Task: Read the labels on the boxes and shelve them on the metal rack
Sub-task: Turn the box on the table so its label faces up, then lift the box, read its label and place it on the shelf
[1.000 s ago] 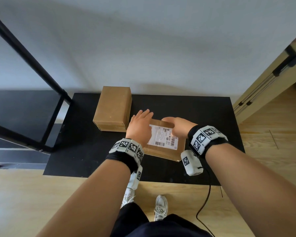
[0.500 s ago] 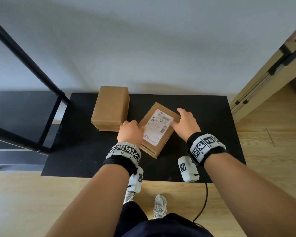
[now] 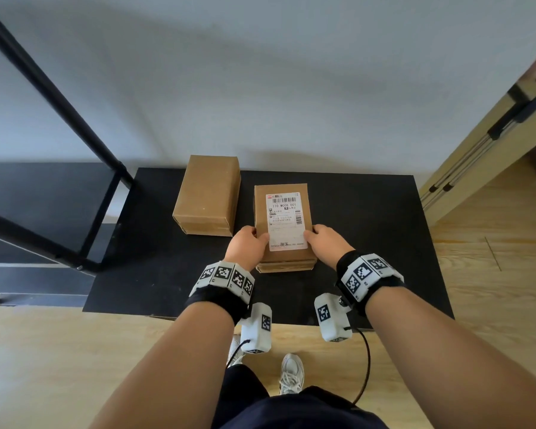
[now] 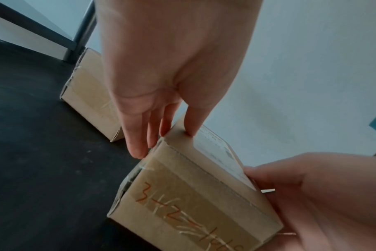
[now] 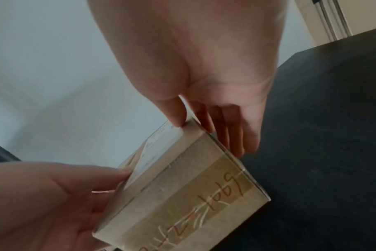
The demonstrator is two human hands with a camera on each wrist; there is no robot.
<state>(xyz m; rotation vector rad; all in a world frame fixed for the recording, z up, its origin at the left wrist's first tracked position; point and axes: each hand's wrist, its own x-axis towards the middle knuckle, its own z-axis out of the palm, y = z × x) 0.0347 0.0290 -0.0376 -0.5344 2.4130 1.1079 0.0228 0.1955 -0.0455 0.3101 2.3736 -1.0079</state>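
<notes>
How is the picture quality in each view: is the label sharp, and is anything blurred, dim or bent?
Head view: bright and sharp, the large print on the label of the labelled box is readable, though the rack post leans from the wide lens. Left wrist view: dim, bluish, the left hand soft. Right wrist view: equally dim, the right hand slightly blurred.

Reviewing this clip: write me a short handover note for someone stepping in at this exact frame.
Left hand: grips the left side of the brown cardboard box with the white shipping label, thumb on top.
Right hand: grips its right side the same way.
The box sits label up, squared to the person, on the black table. A plain brown cardboard box lies beside it to the left, untouched.
Black metal rack stands left of the table; no box shows on it.
Done: label faces the reader.
Left: shelve both boxes.
</notes>
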